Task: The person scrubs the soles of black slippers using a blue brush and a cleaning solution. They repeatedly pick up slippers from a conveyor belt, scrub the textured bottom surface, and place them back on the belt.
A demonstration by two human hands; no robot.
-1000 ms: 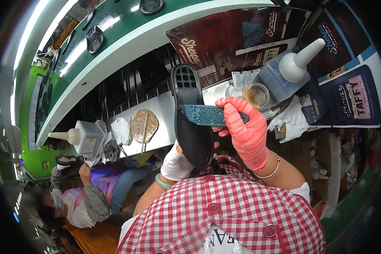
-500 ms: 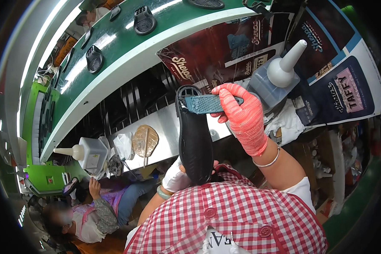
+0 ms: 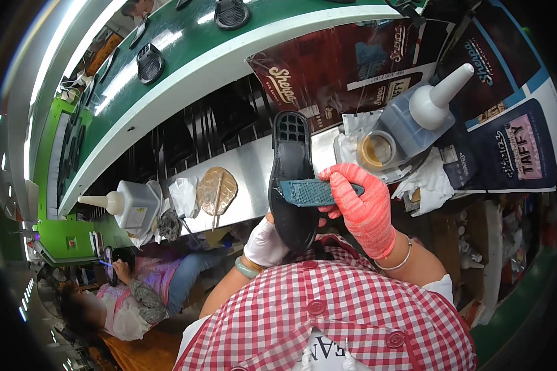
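Observation:
A black shoe sole [image 3: 291, 154] points away from me, its far end showing a grid of square hollows. My left hand [image 3: 267, 243], in a white glove, holds its near end from below and the left side; part of its fingers is hidden under the sole. My right hand [image 3: 364, 213], in a pink knit glove, is closed on a teal brush [image 3: 308, 193] with a textured back. The brush lies across the middle of the sole. Its underside is hidden, so I cannot tell how firmly it presses.
Right of the sole stand a squeeze bottle [image 3: 414, 114] and a small cup [image 3: 375, 150] beside crumpled white cloth [image 3: 428, 185]. Further left are a round brown lid with a stick [image 3: 216, 191] and another bottle [image 3: 133, 207]. More soles [image 3: 150, 63] lie on the green belt [image 3: 185, 46]. A co-worker [image 3: 136, 297] sits at left.
The brush has moved from the sole's far, gridded end down toward its middle. That far end is now uncovered, and the sole has shifted slightly right and away.

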